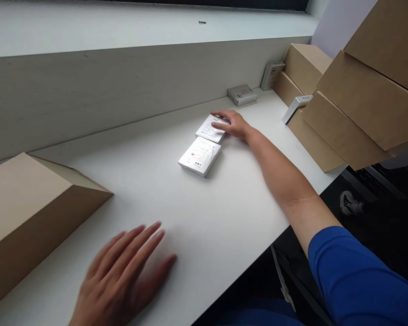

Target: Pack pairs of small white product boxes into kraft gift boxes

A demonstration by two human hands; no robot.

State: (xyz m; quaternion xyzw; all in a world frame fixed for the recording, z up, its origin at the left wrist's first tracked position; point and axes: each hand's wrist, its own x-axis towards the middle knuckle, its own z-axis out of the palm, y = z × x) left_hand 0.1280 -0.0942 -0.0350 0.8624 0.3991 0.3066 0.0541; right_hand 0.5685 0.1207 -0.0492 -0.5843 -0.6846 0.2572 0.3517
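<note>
My right hand [234,125] reaches across the white table [190,217] and grips the far end of a small white box [209,130], thumb on its printed top and fingers behind it. Directly in front of that box, its edge touching or nearly so, lies a second small white box [201,155] with dark print and a little red heart. My left hand [122,271] hovers over or rests on the near part of the table, fingers stretched out and nothing in it. Whether it touches the surface I cannot tell.
A large brown cardboard box [30,203] stands at the left. Stacked cardboard boxes [357,108] fill the right side. Small silvery boxes lie flat [242,95], stand upright [272,76] and lean on the cardboard [295,107]. A ledge [139,27] runs along the back.
</note>
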